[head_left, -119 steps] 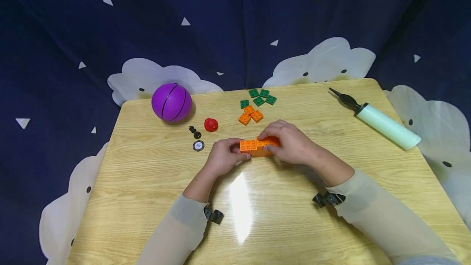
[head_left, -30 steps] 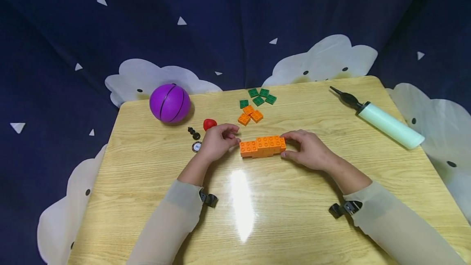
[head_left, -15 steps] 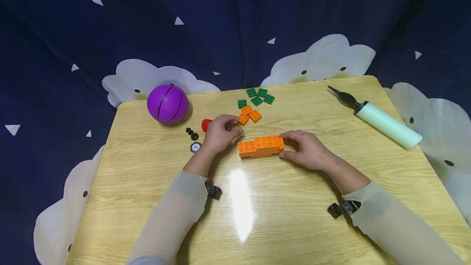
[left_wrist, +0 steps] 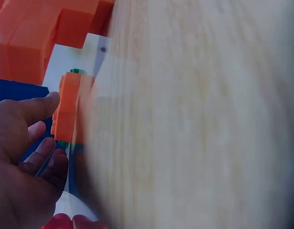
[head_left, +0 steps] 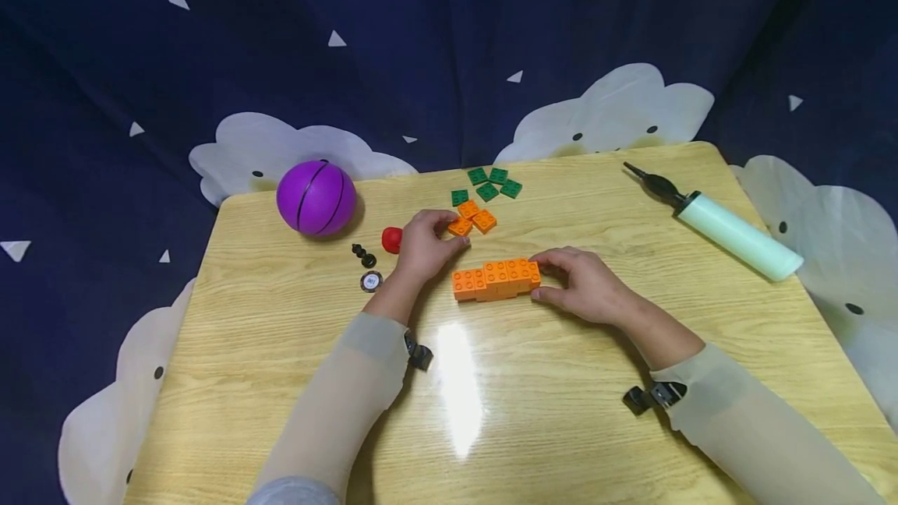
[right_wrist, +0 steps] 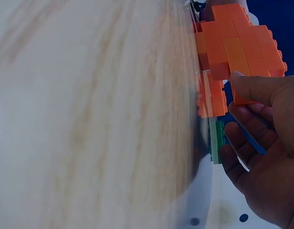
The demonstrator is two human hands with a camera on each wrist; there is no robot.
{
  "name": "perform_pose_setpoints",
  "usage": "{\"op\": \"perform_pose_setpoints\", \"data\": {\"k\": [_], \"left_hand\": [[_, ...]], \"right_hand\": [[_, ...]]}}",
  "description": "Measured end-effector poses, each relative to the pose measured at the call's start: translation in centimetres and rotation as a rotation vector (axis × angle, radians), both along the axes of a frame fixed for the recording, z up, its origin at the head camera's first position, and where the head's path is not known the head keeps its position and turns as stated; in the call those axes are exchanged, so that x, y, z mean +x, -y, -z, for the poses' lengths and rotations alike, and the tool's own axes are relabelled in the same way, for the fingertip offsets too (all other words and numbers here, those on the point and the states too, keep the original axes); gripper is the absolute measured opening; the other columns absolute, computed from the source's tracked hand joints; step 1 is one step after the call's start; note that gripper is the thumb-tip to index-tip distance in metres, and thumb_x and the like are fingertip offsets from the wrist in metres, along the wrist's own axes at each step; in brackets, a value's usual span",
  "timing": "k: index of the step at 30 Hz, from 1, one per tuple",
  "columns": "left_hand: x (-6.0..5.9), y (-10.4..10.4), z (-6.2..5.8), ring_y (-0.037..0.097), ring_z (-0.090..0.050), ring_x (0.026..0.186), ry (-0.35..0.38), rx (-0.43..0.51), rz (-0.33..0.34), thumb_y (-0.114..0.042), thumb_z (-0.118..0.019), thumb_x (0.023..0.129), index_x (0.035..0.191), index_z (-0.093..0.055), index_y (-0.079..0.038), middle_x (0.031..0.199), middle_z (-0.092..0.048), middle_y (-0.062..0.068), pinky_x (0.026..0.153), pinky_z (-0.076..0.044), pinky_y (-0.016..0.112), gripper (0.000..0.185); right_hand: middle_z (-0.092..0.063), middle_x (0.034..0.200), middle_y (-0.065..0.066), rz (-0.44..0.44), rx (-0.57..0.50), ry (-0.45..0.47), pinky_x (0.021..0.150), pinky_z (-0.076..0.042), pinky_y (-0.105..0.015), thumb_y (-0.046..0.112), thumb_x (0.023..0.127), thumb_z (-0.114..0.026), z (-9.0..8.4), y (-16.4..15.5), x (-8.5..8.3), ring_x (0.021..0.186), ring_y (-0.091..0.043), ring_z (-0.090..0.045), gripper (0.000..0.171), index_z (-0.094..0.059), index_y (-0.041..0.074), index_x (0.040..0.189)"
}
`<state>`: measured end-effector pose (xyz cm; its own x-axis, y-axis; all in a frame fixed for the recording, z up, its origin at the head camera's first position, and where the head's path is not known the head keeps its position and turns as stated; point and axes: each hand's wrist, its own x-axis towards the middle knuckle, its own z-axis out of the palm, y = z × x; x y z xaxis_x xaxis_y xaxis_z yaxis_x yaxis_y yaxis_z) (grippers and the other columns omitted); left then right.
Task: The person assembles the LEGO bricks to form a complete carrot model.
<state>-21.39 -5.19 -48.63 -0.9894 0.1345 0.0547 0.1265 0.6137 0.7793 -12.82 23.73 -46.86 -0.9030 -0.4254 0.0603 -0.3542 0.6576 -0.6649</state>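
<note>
A long built block of orange toy bricks [head_left: 496,280] lies on the table, stepped at its ends. My right hand [head_left: 585,287] holds its right end between thumb and fingers; the right wrist view shows the thumb on the near side of the orange block [right_wrist: 233,45]. My left hand [head_left: 423,246] reaches over a small group of loose orange bricks [head_left: 484,220], thumb and fingers spread on either side of the left one. In the left wrist view, the fingertips are close to those orange bricks [left_wrist: 67,107], and whether they touch cannot be told.
Several flat green bricks [head_left: 487,192] lie behind the orange ones. Left of my left hand are a red object [head_left: 391,239], a black chess piece [head_left: 364,256] and a poker chip [head_left: 371,280]. A purple ball [head_left: 317,198] stands back left; a hand pump [head_left: 737,234] lies right.
My left hand has let go of the built block's left end and moved forward to the loose orange bricks. My right hand has shifted to the block's right end and stays there.
</note>
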Motion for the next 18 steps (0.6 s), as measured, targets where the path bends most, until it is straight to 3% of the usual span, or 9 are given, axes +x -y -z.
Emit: {"op": "perform_pose_setpoints", "data": {"k": [9, 18], "left_hand": [[-0.18, -0.93, -0.17, 0.023, -0.059, 0.105, 0.033, -0.057, -0.041, -0.023, -0.089, 0.084, 0.116, -0.075, -0.011, 0.119, -0.066, 0.005, 0.098, -0.049, 0.037, 0.037], [-0.09, -0.90, -0.24, 0.023, -0.057, 0.095, 0.028, -0.075, -0.036, -0.016, -0.085, 0.087, 0.113, -0.075, -0.011, 0.108, -0.067, 0.006, 0.090, -0.050, 0.037, 0.028]], "right_hand": [[-0.071, 0.125, -0.008, -0.005, 0.013, -0.001, 0.103, -0.047, -0.052, 0.023, 0.086, -0.087, -0.32, 0.15, 0.00, 0.119, -0.030, -0.063, 0.049, -0.069, 0.008, 0.129], [-0.070, 0.127, -0.009, -0.006, 0.019, -0.002, 0.105, -0.046, -0.053, 0.024, 0.087, -0.086, -0.42, 0.17, -0.01, 0.121, -0.032, -0.062, 0.049, -0.069, 0.008, 0.130]]}}
